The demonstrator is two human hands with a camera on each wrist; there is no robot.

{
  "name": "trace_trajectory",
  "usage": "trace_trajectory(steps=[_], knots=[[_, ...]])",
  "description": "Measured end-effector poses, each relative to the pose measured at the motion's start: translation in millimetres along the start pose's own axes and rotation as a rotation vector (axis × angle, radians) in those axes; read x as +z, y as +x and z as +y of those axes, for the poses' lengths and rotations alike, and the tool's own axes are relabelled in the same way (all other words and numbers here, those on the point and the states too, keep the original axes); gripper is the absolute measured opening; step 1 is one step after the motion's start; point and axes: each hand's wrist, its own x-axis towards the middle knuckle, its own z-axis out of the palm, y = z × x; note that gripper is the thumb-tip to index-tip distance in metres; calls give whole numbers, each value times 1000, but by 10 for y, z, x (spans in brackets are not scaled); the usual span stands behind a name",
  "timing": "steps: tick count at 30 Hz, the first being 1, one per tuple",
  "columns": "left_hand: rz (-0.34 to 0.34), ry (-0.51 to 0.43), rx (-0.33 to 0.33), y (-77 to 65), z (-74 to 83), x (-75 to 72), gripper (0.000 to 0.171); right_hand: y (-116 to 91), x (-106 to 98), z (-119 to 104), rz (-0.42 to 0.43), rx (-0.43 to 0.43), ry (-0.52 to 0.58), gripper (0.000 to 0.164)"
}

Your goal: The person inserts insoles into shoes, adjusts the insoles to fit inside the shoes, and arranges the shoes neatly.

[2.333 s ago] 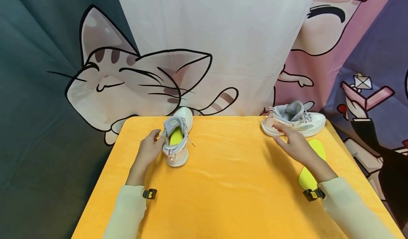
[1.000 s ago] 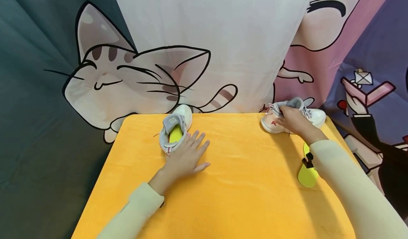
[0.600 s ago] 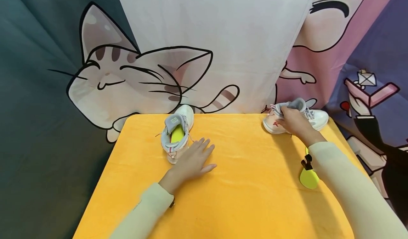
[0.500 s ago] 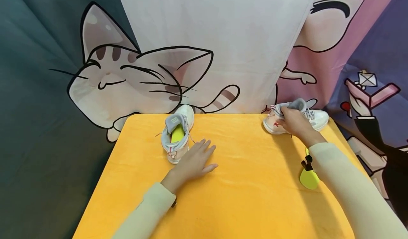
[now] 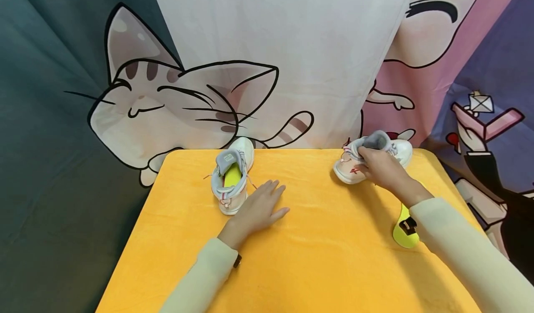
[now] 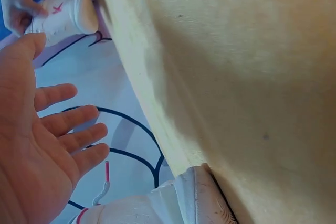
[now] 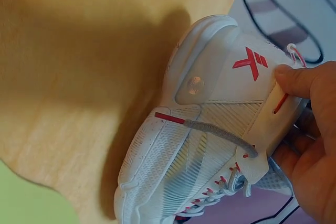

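My right hand [image 5: 381, 167] pinches the near side of the collar of a white and pale pink sneaker [image 5: 348, 168] at the back right. The right wrist view shows the thumb outside that sneaker [image 7: 215, 114], with the fingers reaching into its opening. Whether its sole touches the table, I cannot tell. A matching sneaker [image 5: 232, 204] stands at the back left, toe away from me, with a yellow-green insole [image 5: 232, 176] inside. My left hand [image 5: 259, 209] hovers or rests just right of its heel, fingers extended and holding nothing; the left wrist view shows its bare palm [image 6: 37, 150].
A loose yellow-green insole [image 5: 404, 237] lies on the right of the yellow table [image 5: 308, 257], partly hidden by my right sleeve. Printed curtains [image 5: 292, 48] hang directly behind the table's back edge.
My right hand has taken hold of the right sneaker and shifted it leftward and slightly toward me, turning it. The left hand has left the left sneaker's side, passing to its right.
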Motion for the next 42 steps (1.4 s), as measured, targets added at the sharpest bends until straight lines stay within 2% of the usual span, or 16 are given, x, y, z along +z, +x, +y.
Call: trace_trajectory(steps=[8,13,17,19,25,30,39,42], knots=[[-2,-212,-114,77,34,-113,65,-127,48,-386,54,-207,-10,30],[-16,-388,-187,199,120,-154,66,-200,76,-647,26,-279,22,29],[-39,-569,-254,292,217,-211,62,-250,87,-825,21,-327,46,30],[-39,-618,-286,327,248,-240,62,-268,103,-898,30,-360,58,29],[-20,-655,-351,407,312,-292,65,-327,202,-1037,67,-471,106,29],[-56,-757,-404,478,398,-277,65,-356,279,-1109,73,-544,125,26],[-100,-811,-472,534,472,-215,49,-396,361,-1145,72,-550,132,27],[-99,-758,-490,550,457,-226,52,-400,343,-1138,76,-529,152,30]])
